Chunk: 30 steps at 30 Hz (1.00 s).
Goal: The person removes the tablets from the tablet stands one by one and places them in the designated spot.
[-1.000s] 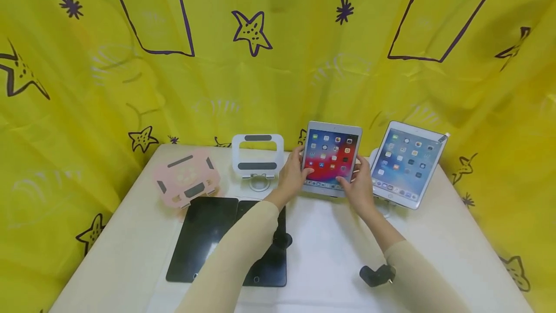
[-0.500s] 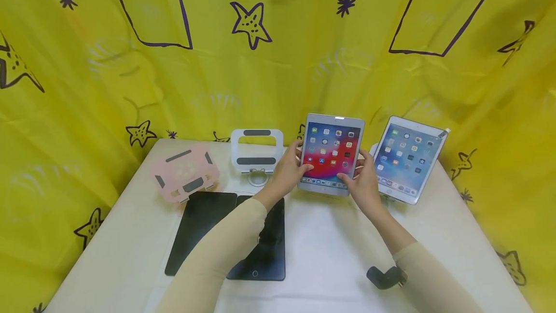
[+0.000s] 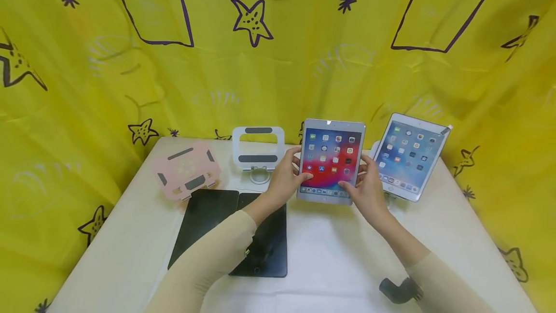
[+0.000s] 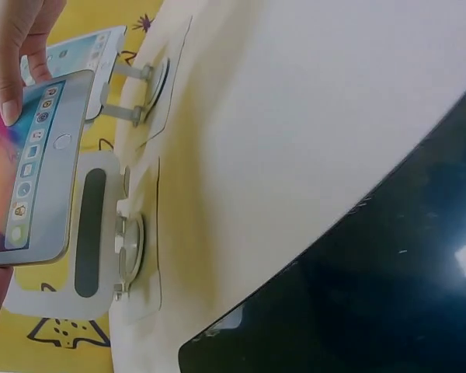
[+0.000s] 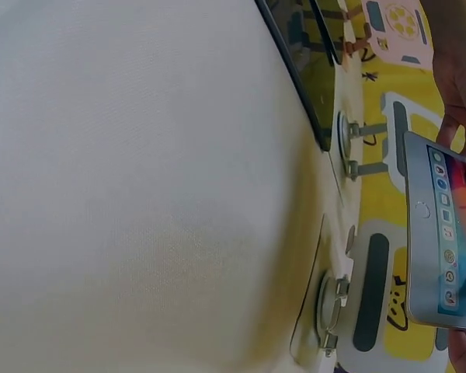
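Two dark tablets (image 3: pixel 234 231) lie flat beside the empty pink stand (image 3: pixel 187 172) and white stand (image 3: pixel 258 151). Your left hand (image 3: pixel 284 177) and right hand (image 3: pixel 367 185) grip the lit tablet (image 3: pixel 331 161) above the table, unseated; another tablet (image 3: pixel 410 156) already stands at right.
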Each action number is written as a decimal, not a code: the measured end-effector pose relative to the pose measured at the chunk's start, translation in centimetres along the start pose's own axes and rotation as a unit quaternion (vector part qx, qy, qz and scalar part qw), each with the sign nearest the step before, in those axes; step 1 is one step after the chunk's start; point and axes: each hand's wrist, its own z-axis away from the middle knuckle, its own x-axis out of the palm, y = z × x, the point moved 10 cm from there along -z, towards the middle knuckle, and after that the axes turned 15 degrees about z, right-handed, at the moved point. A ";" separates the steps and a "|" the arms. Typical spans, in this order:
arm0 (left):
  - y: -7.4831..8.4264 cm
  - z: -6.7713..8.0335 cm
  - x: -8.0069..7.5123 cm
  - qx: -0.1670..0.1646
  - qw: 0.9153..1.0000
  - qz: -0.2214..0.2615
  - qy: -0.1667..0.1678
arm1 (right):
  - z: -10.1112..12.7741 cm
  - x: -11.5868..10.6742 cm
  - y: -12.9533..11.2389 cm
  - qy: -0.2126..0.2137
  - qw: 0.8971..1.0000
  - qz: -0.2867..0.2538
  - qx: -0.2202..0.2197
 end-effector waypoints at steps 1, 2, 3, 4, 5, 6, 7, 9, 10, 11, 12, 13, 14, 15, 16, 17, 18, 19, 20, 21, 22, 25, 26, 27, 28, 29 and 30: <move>0.0 0.3 0.0 -0.001 1.000 0.005 -0.003 | 0.2 0.0 -0.1 -0.002 1.000 0.004 -0.003; 0.0 0.5 0.0 -0.002 1.000 0.009 -0.005 | 0.4 0.0 -0.1 -0.004 1.000 0.006 -0.005; -0.1 0.8 0.0 -0.003 1.000 0.011 -0.007 | 0.6 0.0 -0.1 -0.008 1.000 0.008 -0.005; -0.1 1.0 0.0 -0.004 1.000 0.013 -0.009 | 0.7 0.1 -0.1 -0.011 1.000 0.010 -0.007; -0.1 1.3 0.0 -0.004 1.000 0.014 -0.010 | 0.9 0.1 -0.1 -0.015 1.000 0.011 -0.008; -0.2 1.6 0.0 -0.005 1.000 0.015 -0.012 | 1.0 0.2 0.0 -0.021 1.000 0.010 -0.008; -0.3 1.8 0.0 -0.007 1.000 0.015 -0.014 | 1.2 0.3 0.0 -0.027 1.000 0.010 -0.009; -0.6 2.2 0.1 -0.014 1.000 0.017 -0.019 | 1.5 0.5 0.2 -0.036 0.999 0.013 -0.008; -0.8 2.4 0.2 -0.016 0.999 0.019 -0.022 | 1.6 0.6 0.3 -0.040 0.999 0.014 -0.007; -1.0 2.6 0.2 -0.021 0.999 0.021 -0.024 | 1.8 0.8 0.4 -0.046 0.999 0.014 -0.005; -1.2 2.8 0.2 -0.027 0.999 0.024 -0.027 | 1.9 0.9 0.5 -0.051 0.999 0.013 -0.003; -1.4 3.0 0.3 -0.031 0.999 0.026 -0.030 | 2.1 1.1 0.6 -0.056 0.998 0.013 -0.001; -1.6 3.2 0.3 -0.033 0.999 0.028 -0.032 | 2.2 1.3 0.8 -0.061 0.998 0.011 0.004; -1.7 3.4 0.4 -0.035 0.998 0.028 -0.034 | 2.4 1.5 0.9 -0.069 0.998 0.007 0.009; -1.9 3.7 0.4 -0.038 0.998 0.027 -0.036 | 2.6 1.7 1.0 -0.076 0.997 0.003 0.013; -2.1 3.9 0.4 -0.043 0.998 0.026 -0.037 | 2.8 1.9 1.1 -0.084 0.996 0.001 0.018; -2.2 4.1 0.5 -0.047 0.998 0.025 -0.039 | 3.0 2.1 1.2 -0.093 0.995 -0.002 0.024; -2.4 4.4 0.5 -0.052 0.998 0.025 -0.041 | 3.2 2.3 1.4 -0.101 0.994 -0.004 0.029; -2.6 4.7 0.5 -0.058 0.997 0.025 -0.041 | 3.4 2.5 1.5 -0.110 0.993 -0.005 0.034; -2.8 4.9 0.6 -0.065 0.997 0.024 -0.043 | 3.7 2.7 1.6 -0.118 0.992 -0.006 0.038; -3.0 5.2 0.6 -0.071 0.996 0.024 -0.043 | 3.9 2.8 1.7 -0.124 0.991 -0.006 0.042; -3.6 6.0 0.9 -0.084 0.995 0.027 -0.048 | 4.5 3.2 2.0 -0.141 0.989 -0.005 0.053; -3.7 6.2 0.9 -0.085 0.995 0.027 -0.051 | 4.7 3.4 2.1 -0.144 0.988 -0.005 0.055; -3.8 6.4 1.0 -0.086 0.994 0.028 -0.053 | 4.9 3.5 2.2 -0.148 0.987 -0.004 0.058; -4.0 6.6 1.1 -0.086 0.994 0.030 -0.054 | 5.1 3.6 2.3 -0.152 0.987 -0.003 0.059; -4.1 6.9 1.2 -0.085 0.994 0.031 -0.056 | 5.3 3.7 2.4 -0.155 0.986 -0.002 0.060; -4.2 7.1 1.3 -0.084 0.994 0.033 -0.057 | 5.5 3.8 2.5 -0.158 0.985 0.000 0.061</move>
